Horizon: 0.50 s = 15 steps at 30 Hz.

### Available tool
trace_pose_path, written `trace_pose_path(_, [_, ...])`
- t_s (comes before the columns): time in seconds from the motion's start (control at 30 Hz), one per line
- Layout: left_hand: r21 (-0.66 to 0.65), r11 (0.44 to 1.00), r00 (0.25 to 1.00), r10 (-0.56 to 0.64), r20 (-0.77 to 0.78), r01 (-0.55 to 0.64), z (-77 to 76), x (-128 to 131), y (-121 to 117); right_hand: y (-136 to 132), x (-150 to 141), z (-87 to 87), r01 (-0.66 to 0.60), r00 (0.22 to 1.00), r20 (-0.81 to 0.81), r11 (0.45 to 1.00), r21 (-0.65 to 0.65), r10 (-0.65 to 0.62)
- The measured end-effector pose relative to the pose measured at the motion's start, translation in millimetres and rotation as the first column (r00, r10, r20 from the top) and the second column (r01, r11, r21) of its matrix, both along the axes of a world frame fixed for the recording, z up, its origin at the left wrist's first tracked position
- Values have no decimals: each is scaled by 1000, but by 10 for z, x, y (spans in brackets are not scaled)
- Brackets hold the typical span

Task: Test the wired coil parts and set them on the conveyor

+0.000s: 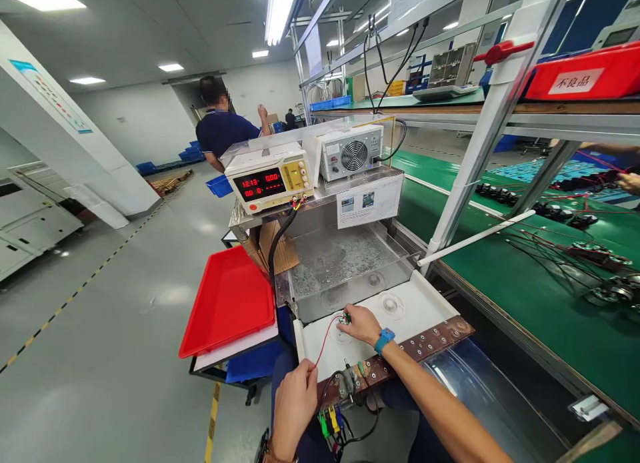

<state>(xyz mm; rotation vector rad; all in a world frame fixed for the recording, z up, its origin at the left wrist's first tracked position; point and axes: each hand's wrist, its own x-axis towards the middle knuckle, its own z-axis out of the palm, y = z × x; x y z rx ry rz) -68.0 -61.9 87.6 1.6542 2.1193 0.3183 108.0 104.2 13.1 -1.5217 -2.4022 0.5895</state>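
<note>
My right hand (pixel 361 324), with a blue band at the wrist, pinches a small round circuit board with wires (pixel 345 319) over the left round recess of the white plate (pixel 425 306). A thin red wire (pixel 325 346) runs from the board down to my left hand (pixel 295 404), whose thumb and forefinger are closed on its end. Below my hands lies a brown terminal strip (pixel 415 345) with metal studs. Yellow, green and blue clips (pixel 332 420) hang under it on black leads. The board's far side is hidden by my fingers.
A power supply (pixel 270 181) with red digits stands on a metal shelf ahead, beside a grey fan-backed unit (pixel 353 154). A red tray (pixel 230 303) sits on the left cart. Wired parts (pixel 615 289) lie on the right green bench. A person (pixel 225 126) stands beyond.
</note>
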Motion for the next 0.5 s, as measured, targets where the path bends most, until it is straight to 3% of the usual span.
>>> trace_pose_path(0.17, [-126, 992, 974, 46, 224, -18, -293, -232, -321, 1, -207, -173, -16, 984, 179, 1000, -19, 20])
trace_pose_path(0.27, [-188, 980, 886, 138, 443, -59, -490, -297, -492, 19, -233, -232, 0, 975, 220, 1000, -17, 4])
trace_pose_path(0.37, [-320, 946, 680, 268, 682, -52, -565, -190, -548, 56, -238, -281, -28, 970, 240, 1000, -9, 30])
trace_pose_path(0.5, [-317, 948, 338, 297, 893, 4, -379, 93, -431, 73, -221, -343, -36, 972, 232, 999, -34, 43])
